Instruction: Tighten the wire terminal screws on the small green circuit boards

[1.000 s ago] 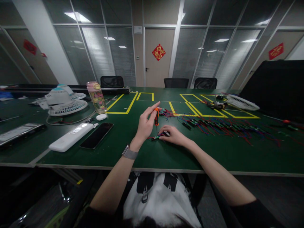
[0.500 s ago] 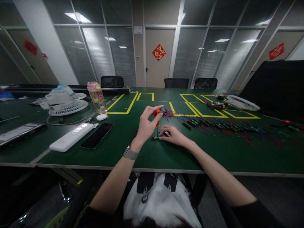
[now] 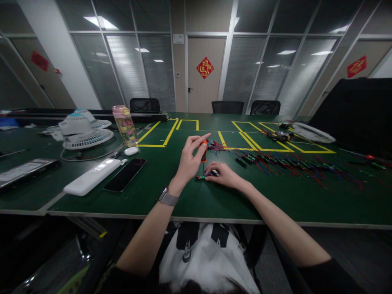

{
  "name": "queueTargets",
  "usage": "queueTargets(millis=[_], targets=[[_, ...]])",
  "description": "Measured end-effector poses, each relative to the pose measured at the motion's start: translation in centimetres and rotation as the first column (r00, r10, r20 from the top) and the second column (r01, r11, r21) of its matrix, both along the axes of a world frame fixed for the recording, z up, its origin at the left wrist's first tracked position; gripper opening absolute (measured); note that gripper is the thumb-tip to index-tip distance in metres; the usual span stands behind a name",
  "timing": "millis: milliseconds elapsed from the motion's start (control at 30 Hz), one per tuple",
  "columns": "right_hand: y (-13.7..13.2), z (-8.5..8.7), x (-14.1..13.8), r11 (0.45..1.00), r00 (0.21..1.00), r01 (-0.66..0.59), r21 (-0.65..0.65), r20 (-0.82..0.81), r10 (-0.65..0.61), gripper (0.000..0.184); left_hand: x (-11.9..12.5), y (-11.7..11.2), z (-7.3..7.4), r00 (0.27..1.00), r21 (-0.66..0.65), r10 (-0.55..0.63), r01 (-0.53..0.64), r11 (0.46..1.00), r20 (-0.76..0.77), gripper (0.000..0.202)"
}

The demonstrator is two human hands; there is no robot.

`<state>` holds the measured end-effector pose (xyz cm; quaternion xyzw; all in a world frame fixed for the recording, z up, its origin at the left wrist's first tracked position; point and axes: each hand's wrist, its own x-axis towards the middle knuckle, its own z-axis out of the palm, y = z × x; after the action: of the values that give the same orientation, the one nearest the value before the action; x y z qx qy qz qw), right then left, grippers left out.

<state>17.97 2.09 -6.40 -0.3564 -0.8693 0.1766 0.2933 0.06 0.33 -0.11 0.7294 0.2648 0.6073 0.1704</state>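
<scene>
My left hand (image 3: 189,161) pinches the orange handle of a small screwdriver (image 3: 203,152), held upright with its tip down on a little green circuit board (image 3: 201,177) on the green table (image 3: 171,196). My right hand (image 3: 223,174) lies just right of the board, fingers curled, pressing it down. Red and blue wires run from the board. A row of similar small boards with red and blue wires (image 3: 284,163) stretches away to the right.
On the left lie a black phone (image 3: 125,174), a white power bank (image 3: 92,176), a white mouse (image 3: 131,150), a pink-lidded bottle (image 3: 124,125) and white fans (image 3: 84,130). Another fan (image 3: 312,132) lies far right. Yellow tape marks boxes on the table.
The fingers of my left hand have shifted round the screwdriver handle, turning it in place. My right hand and the board have stayed where they were.
</scene>
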Motion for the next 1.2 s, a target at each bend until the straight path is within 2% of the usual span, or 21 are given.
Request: queueTargets(millis=[100,300,500,667,867,1000,1067,1200], targets=[[-0.04,0.05,0.0,1.0,1.0,0.001,-0.005,0.003,-0.001,0.009,0.02,-0.05,0.05,0.995,-0.045,-0.102,0.103,0.994,0.013,0.035],[-0.11,0.13,-0.03,1.0,1.0,-0.003,0.001,-0.001,0.003,0.009,0.02,-0.22,0.14,1.0,0.001,0.027,-0.027,1.0,0.0,0.025],[-0.07,0.06,-0.02,1.0,1.0,0.002,-0.004,-0.011,-0.002,0.009,0.06,-0.16,0.13,0.992,-0.046,-0.119,0.12,0.992,0.03,0.035],[-0.09,0.08,-0.01,1.0,1.0,-0.004,-0.006,-0.01,0.004,0.01,0.05,-0.14,0.09,0.999,-0.005,0.029,-0.029,1.0,0.018,0.027],[-0.19,0.18,-0.02,1.0,1.0,0.005,-0.008,0.002,-0.005,0.01,0.03,-0.2,0.17,0.996,-0.057,-0.083,0.085,0.995,0.03,0.034],[-0.24,0.24,-0.02,1.0,1.0,0.001,-0.004,-0.004,-0.001,0.01,0.0,-0.18,0.07,0.999,-0.015,0.046,-0.046,0.999,0.003,0.029],[-0.3,0.3,-0.04,1.0,1.0,0.002,-0.004,-0.003,-0.002,0.01,-0.01,-0.12,0.03,0.998,-0.008,0.066,-0.066,0.998,-0.009,0.028],[-0.34,0.38,-0.08,1.0,1.0,0.012,-0.007,0.005,-0.012,0.009,0.04,-0.01,0.01,0.999,-0.045,-0.044,0.045,0.998,0.012,0.033]])
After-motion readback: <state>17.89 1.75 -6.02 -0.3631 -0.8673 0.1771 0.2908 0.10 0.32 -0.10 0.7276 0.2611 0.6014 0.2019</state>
